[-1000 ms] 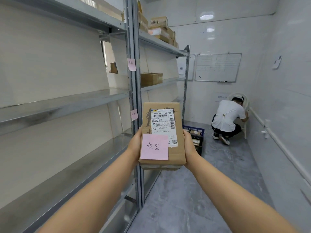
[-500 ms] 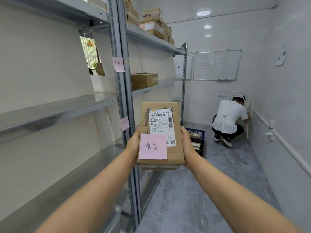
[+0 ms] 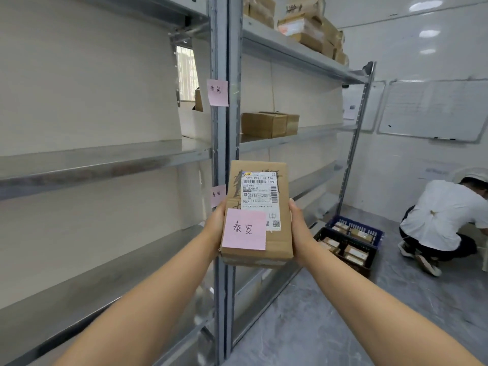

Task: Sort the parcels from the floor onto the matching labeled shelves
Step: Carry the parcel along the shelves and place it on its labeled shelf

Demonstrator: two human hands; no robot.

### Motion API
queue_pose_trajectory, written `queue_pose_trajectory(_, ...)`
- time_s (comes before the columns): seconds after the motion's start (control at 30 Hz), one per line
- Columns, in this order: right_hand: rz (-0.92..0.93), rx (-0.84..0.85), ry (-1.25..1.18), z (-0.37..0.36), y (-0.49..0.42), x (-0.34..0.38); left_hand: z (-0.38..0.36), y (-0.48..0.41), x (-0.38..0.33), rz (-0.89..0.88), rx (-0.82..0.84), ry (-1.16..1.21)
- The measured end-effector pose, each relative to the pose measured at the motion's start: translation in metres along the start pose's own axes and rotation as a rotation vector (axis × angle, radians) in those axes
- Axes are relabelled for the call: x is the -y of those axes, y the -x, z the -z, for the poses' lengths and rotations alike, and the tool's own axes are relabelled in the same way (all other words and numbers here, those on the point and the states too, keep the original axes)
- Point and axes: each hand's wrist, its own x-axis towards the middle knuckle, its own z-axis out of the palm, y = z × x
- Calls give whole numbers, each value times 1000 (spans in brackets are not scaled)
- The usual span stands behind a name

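Note:
I hold a brown cardboard parcel (image 3: 260, 204) in front of me at chest height, its top face tilted toward the camera. It carries a white shipping label and a pink sticky note (image 3: 244, 229) with handwriting. My left hand (image 3: 215, 224) grips its left side and my right hand (image 3: 298, 228) grips its right side. Behind it stands the grey upright (image 3: 223, 143) of the metal shelving, with a pink label (image 3: 217, 92) high up and another pink label (image 3: 218, 195) just left of the parcel.
Bare metal shelves (image 3: 100, 159) run along the left. Brown boxes (image 3: 269, 124) sit on the middle right shelf, several more boxes (image 3: 311, 30) on the top one. Crates with parcels (image 3: 348, 243) stand on the floor. A person in white (image 3: 441, 220) crouches at the right.
The view has swung slightly right and closer to the shelf upright. The parcel stays held in both hands in about the same pose.

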Motion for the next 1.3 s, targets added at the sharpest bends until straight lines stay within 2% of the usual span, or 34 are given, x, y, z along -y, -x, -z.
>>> queue_pose_trajectory(0.2,-54,73,52,-18,-47,-22,23,-14,-4,15,-45,30)
queue_pose_trajectory(0.4,-129,248,108,-34,-92,-39,62,-39,2,28,-136,46)
queue_pose_trajectory(0.53,-193,333,92,-46,-118,-36,94,-59,1,15,-279,-125)
queue_pose_trajectory(0.73,-323,463,202,-77,-157,-37,146,-59,-16,45,-358,-261)
queue_pose_trajectory(0.93,-445,622,272,-105,-195,-51,188,-50,-23,86,-416,-158)
queue_pose_trajectory(1.13,-488,764,439,-131,-245,-55,204,-45,-22,121,-589,-106)
queue_pose_trajectory(1.3,-500,886,504,-151,-277,-64,203,-47,-13,82,-728,-53)
